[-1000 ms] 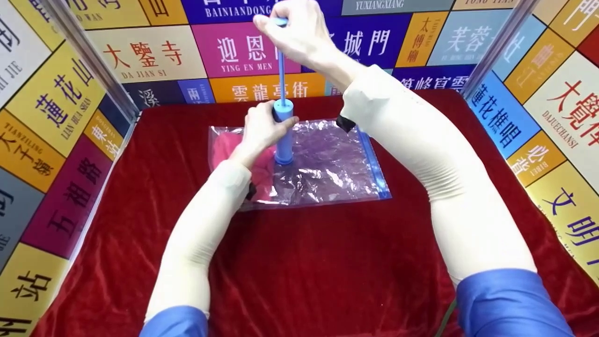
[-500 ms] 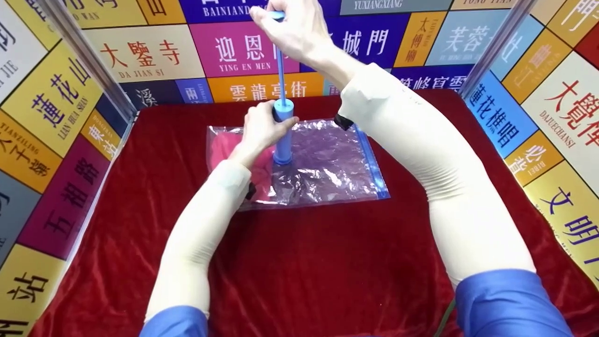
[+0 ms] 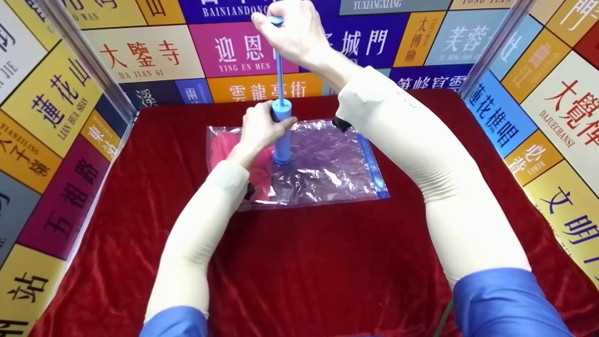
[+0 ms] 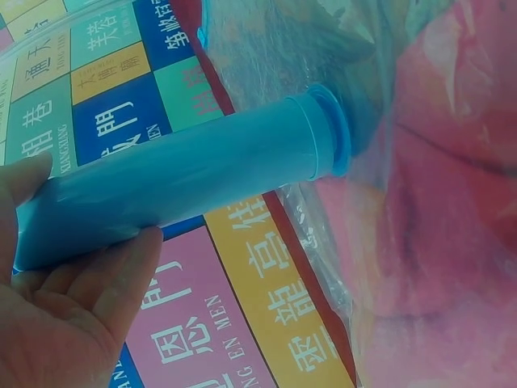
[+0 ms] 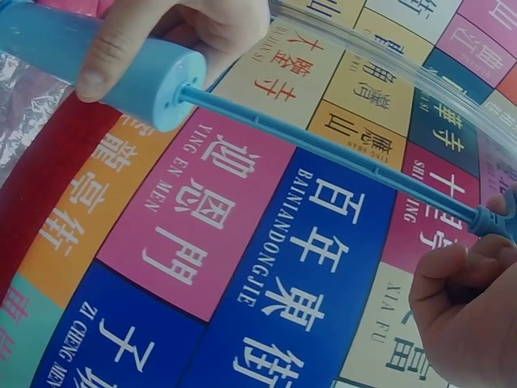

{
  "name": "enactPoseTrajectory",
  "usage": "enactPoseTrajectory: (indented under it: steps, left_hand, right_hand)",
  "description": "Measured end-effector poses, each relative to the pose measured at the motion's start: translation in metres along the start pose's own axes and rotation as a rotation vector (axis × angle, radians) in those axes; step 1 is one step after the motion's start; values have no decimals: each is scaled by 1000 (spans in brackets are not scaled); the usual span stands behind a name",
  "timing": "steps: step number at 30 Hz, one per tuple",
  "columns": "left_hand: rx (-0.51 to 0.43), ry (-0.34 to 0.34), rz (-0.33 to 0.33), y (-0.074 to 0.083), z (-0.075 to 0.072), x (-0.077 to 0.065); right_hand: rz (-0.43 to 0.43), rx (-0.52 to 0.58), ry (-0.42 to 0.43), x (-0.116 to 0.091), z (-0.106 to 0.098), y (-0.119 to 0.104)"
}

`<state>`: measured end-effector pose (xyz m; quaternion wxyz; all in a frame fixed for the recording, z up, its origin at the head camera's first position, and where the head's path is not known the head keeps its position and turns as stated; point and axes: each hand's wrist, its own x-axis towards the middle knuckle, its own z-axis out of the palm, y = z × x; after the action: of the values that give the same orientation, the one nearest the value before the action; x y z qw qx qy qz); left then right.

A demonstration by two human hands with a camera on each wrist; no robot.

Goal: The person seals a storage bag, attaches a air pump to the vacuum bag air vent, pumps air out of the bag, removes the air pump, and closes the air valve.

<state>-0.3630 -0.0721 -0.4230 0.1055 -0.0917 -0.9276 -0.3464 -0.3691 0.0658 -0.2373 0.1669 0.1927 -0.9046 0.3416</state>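
A blue hand pump (image 3: 282,146) stands upright on a clear plastic storage bag (image 3: 330,161), its base flange pressed to the bag. My left hand (image 3: 259,130) grips the upper barrel, fingers behind and thumb across the front. Above it, my right hand (image 3: 295,33) holds the pump's handle (image 3: 276,20), fingers curled round it. The thin rod (image 5: 323,153) is drawn far out of the barrel (image 5: 137,69), as the right wrist view shows. Pink cloth (image 3: 226,146) fills the bag's left part. Whatever lies under the pump's base is hidden.
Dark red velvet (image 3: 299,262) covers the table. A blue zip strip (image 3: 373,164) runs along the bag's right edge. Panels printed with large characters (image 3: 145,54) stand behind and at both sides, with metal corner posts (image 3: 100,61). A green cord (image 3: 447,318) lies at the front right.
My right hand rises slightly with the pump handle, then comes down a little, the rod sliding with it. The left hand, barrel and bag stay in place.
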Motion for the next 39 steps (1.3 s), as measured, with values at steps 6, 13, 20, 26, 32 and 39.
enactPoseTrajectory:
  steps: [6, 13, 20, 26, 32, 39]
  left_hand:
    - [0, 14, 13, -1, 0, 0]
    - [-3, 10, 9, -3, -1, -1]
    - [-6, -2, -10, -2, -2, -2]
    - [2, -4, 2, -2, -2, -2]
    - [37, 8, 15, -2, 0, -1]
    - [67, 33, 32, -3, 1, 0]
  right_hand:
    - [95, -3, -102, 0, 9, 7]
    - [93, -59, -249, -10, 27, 22]
    - [25, -78, -288, -22, 46, 42]
    - [-21, -111, -310, -31, 56, 55]
    - [-15, -113, -305, -37, 68, 67]
    - [-7, -106, -290, -41, 78, 75]
